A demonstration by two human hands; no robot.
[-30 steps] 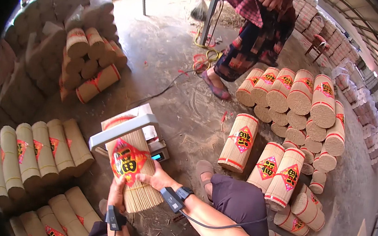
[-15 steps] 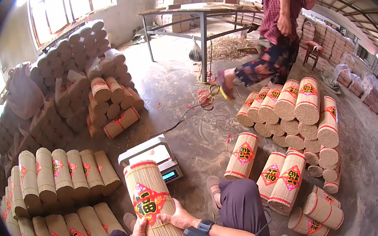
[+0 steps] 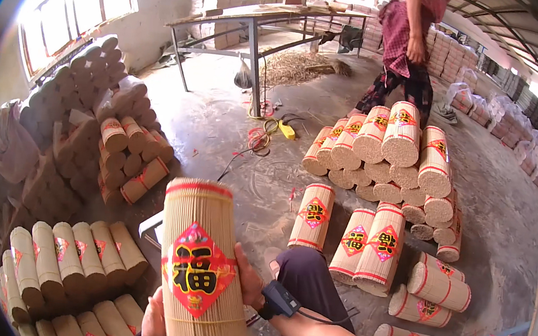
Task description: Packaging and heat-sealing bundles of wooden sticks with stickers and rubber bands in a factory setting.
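Head view showed the tall bundle of thin sticks [image 3: 204,267] held near upright above the concrete floor [image 3: 232,137], its long axis tipped slightly left, the right hand [image 3: 250,279] clasping its side and the left hand [image 3: 155,321] cupping its lower end.

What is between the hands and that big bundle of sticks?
Nothing. Both hands already touch the bundle of sticks: the left hand grips it low on its left side, and the right hand presses on its right side beside the red label. The bundle stands upright in front of the person, held up between them.
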